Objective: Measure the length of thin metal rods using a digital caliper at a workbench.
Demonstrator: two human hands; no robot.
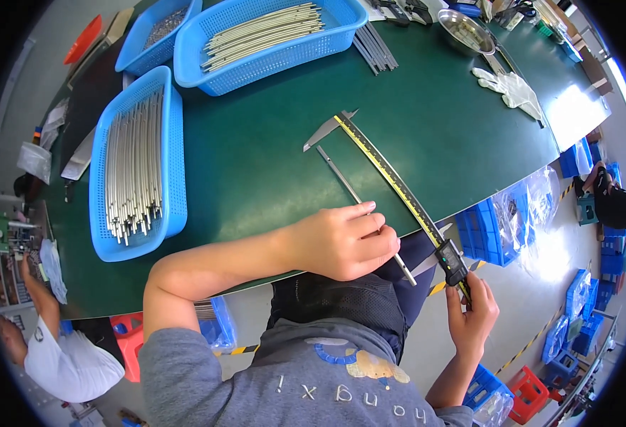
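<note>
My left hand is clamped on a thin, straight, silvery metal rod, the fingers curled round it with the thumb side toward the table. One length of the rod shows past my forefinger, over the table, and a shorter end sticks out below my knuckles, toward my lap.

My right hand has thumb and fingers together on the near end of a long digital caliper with a yellow-edged, dark scale, just below its black display slider. The caliper's jaws stand far apart, and the rod lies alongside the beam, its two ends near them; I cannot tell whether either end touches.

Under the rod's far end is the dark green tabletop. To my left on it stands a long blue plastic basket of silvery rods. Ahead is a wide, perforated blue basin of paler rods, with a bundle of dark grey rods just beside it. A limp white glove lies at the far right, near a round, shiny metal bowl.
</note>
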